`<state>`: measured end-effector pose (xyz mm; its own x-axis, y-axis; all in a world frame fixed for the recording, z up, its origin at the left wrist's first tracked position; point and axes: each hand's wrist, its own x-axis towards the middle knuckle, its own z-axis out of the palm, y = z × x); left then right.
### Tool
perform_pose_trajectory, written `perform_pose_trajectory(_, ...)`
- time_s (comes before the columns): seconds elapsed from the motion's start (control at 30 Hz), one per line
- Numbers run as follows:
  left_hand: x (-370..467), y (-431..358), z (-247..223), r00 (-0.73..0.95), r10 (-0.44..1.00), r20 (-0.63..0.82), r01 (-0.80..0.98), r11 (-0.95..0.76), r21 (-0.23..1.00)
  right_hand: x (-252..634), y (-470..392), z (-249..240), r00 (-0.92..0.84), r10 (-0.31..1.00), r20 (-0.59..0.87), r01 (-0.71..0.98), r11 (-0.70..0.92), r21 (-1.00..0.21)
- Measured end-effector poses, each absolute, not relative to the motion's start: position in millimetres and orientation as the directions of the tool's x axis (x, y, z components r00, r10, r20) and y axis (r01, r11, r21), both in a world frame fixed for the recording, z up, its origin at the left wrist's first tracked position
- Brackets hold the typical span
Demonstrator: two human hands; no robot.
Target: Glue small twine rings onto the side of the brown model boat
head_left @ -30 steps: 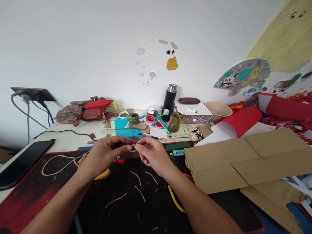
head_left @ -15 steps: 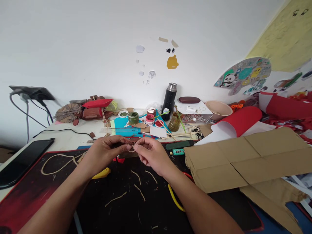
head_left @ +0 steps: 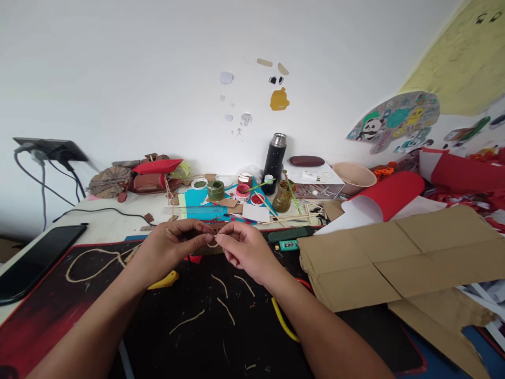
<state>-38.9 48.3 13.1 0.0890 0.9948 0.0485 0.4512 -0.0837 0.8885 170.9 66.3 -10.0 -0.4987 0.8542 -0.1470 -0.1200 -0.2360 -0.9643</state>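
My left hand (head_left: pixel 163 252) and my right hand (head_left: pixel 246 251) meet above the dark mat, both closed in a pinch. Between their fingertips is a small loop of twine (head_left: pixel 213 244); its ends are hidden by the fingers. A longer looped length of twine (head_left: pixel 84 279) lies left of my left wrist. Below the hands, several short cut pieces of twine (head_left: pixel 226 311) are scattered on the mat (head_left: pixel 197 352). A yellow object (head_left: pixel 164 280) lies partly under my left wrist. Beside my right forearm is a curved yellow handle (head_left: pixel 284 322), partly covered.
Paint jars (head_left: pixel 215 191), a jar with a brush (head_left: pixel 282 197) and a black flask (head_left: pixel 275 163) stand at the back. Folded cardboard (head_left: pixel 394 258) covers the right side. A phone (head_left: pixel 37 263) lies at left. A green utility knife (head_left: pixel 290 234) and lighter (head_left: pixel 288 246) sit beyond my right hand.
Both hands stay nearly in place, fingertips still together on the twine. Only slight finger movement shows, and the view has shifted a little.
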Motion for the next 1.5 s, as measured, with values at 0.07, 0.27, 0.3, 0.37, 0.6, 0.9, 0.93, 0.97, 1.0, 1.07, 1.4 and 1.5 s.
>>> perform_pose_trajectory(0.07,-38.8,47.9,13.0,0.090,0.995,0.035,0.463,-0.073,0.884,170.7,66.4,-10.3,-0.495,0.856,-0.148,-0.116,-0.234,-0.965)
perform_pose_trajectory(0.27,-33.8,46.8,16.9,0.076,0.997,0.005,0.429,-0.037,0.903,169.9,68.1,-13.0,-0.481,0.871,-0.100,-0.166,-0.203,-0.965)
perform_pose_trajectory(0.3,-33.2,46.8,16.7,0.072,0.997,0.008,0.421,-0.038,0.906,169.8,68.2,-13.4,-0.474,0.876,-0.092,-0.174,-0.195,-0.965)
perform_pose_trajectory(0.37,-32.7,46.9,15.1,0.068,0.998,0.010,0.415,-0.038,0.909,169.6,68.4,-13.9,-0.465,0.881,-0.085,-0.179,-0.188,-0.966)
perform_pose_trajectory(0.6,-33.0,46.7,6.8,0.091,0.995,0.045,0.455,-0.082,0.887,169.0,68.2,-14.4,-0.468,0.881,-0.072,-0.180,-0.175,-0.968)
perform_pose_trajectory(0.9,-31.1,46.2,6.3,0.058,0.997,0.049,0.459,-0.070,0.886,169.7,68.6,-14.7,-0.459,0.884,-0.091,-0.122,-0.164,-0.979)
perform_pose_trajectory(0.93,-31.0,46.3,6.8,0.055,0.997,0.051,0.451,-0.071,0.889,169.6,68.6,-14.7,-0.458,0.884,-0.092,-0.127,-0.168,-0.978)
perform_pose_trajectory(0.97,-30.8,46.4,7.6,0.052,0.997,0.055,0.448,-0.072,0.891,169.3,68.7,-14.8,-0.456,0.885,-0.091,-0.136,-0.170,-0.976)
perform_pose_trajectory(1.0,-30.5,46.4,8.6,0.047,0.997,0.059,0.449,-0.074,0.891,169.1,68.7,-14.8,-0.453,0.887,-0.088,-0.149,-0.172,-0.974)
perform_pose_trajectory(1.07,-29.9,46.2,10.9,0.034,0.997,0.067,0.452,-0.075,0.889,168.7,68.8,-14.7,-0.451,0.888,-0.086,-0.176,-0.183,-0.967)
perform_pose_trajectory(1.4,-28.5,46.1,13.4,0.016,0.996,0.092,0.436,-0.090,0.896,169.7,66.7,-14.0,-0.499,0.862,-0.093,-0.142,-0.187,-0.972)
perform_pose_trajectory(1.5,-28.4,46.3,12.7,0.032,0.998,0.063,0.393,-0.070,0.917,169.7,66.9,-14.8,-0.492,0.865,-0.100,-0.135,-0.190,-0.972)
